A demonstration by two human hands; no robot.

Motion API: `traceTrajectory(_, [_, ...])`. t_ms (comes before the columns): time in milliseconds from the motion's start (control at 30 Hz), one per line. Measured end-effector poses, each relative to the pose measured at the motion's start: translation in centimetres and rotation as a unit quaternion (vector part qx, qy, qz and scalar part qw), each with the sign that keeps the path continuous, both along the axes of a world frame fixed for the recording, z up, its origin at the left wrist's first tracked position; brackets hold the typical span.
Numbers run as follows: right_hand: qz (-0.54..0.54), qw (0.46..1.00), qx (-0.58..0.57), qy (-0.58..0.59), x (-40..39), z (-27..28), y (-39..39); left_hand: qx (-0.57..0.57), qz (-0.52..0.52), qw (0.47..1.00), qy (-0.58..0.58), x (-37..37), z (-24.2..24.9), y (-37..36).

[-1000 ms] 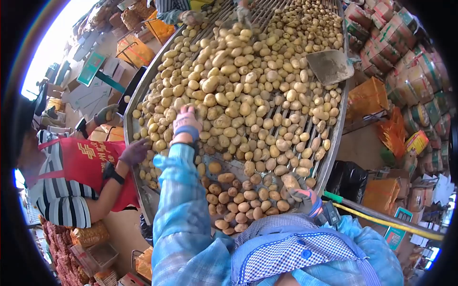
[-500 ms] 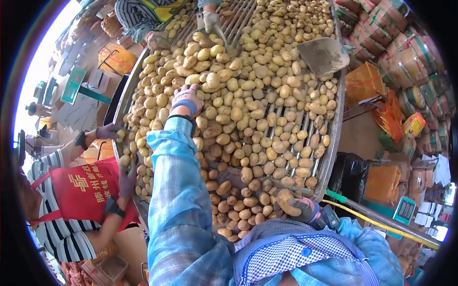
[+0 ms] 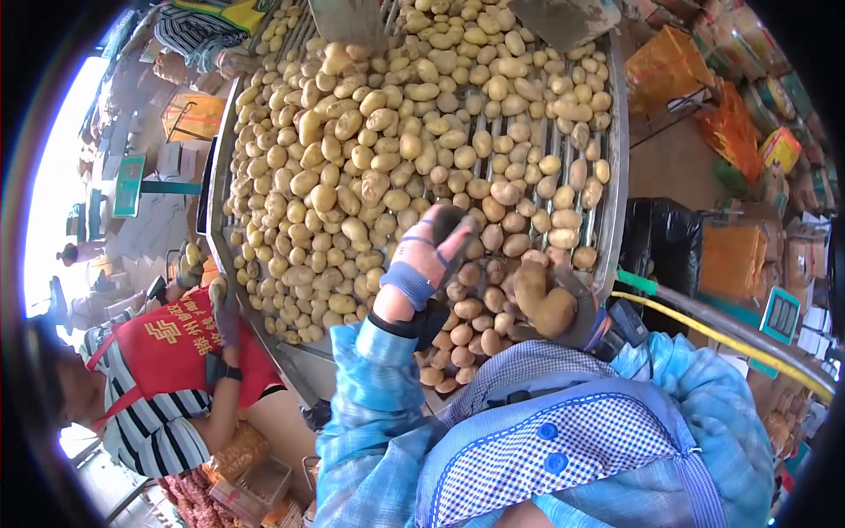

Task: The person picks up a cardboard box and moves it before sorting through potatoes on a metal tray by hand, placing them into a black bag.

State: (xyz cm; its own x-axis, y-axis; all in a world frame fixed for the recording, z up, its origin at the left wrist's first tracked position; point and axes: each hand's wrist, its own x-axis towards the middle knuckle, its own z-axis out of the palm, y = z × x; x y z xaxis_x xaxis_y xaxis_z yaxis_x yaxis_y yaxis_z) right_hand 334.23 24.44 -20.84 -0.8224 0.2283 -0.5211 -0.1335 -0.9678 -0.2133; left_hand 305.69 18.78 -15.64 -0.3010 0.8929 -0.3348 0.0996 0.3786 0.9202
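Note:
My left hand (image 3: 431, 249), in a pink and dark glove, is over the middle of the potatoes (image 3: 330, 198), fingers apart, with nothing visible in its grasp. At the lower right of the slatted metal table, my gloved right hand (image 3: 583, 310) is closed around a large, knobbly brown potato (image 3: 546, 302). Small brown potatoes (image 3: 466, 334) lie between and below my two hands.
The table's metal rim (image 3: 619, 167) runs along the right. A person in a red apron (image 3: 180, 339) is at the left; another person's striped sleeve (image 3: 202, 31) shows top left. A metal scoop (image 3: 568, 19) lies at the top, another (image 3: 348, 22) left of it.
My left hand has moved from the upper pile down and right, nearer my right hand. The view has shifted. The red-aproned person's hands have drawn back from the potatoes.

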Motion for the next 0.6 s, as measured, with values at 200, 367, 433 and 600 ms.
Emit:
traceTrajectory(200, [0.096, 0.977, -0.178, 0.074, 3.6, -2.9, 0.3, -0.141, -0.074, 0.929, 0.334, 2.9, -4.3, -2.7])
traceTrajectory(367, [0.095, 0.988, -0.056, -0.107, 2.6, 2.6, 0.0, -0.239, -0.154, 0.883, 0.373, 5.0, -5.8, -2.7])
traceTrajectory(433, [0.054, 0.990, -0.126, -0.046, 3.2, 2.4, 0.4, -0.259, -0.116, 0.905, 0.316, 4.7, -5.6, -2.8])
traceTrajectory(600, [-0.060, 0.998, 0.013, -0.011, 4.1, 1.7, -0.1, -0.094, 0.031, 0.953, 0.286, 4.8, -7.1, -6.9])
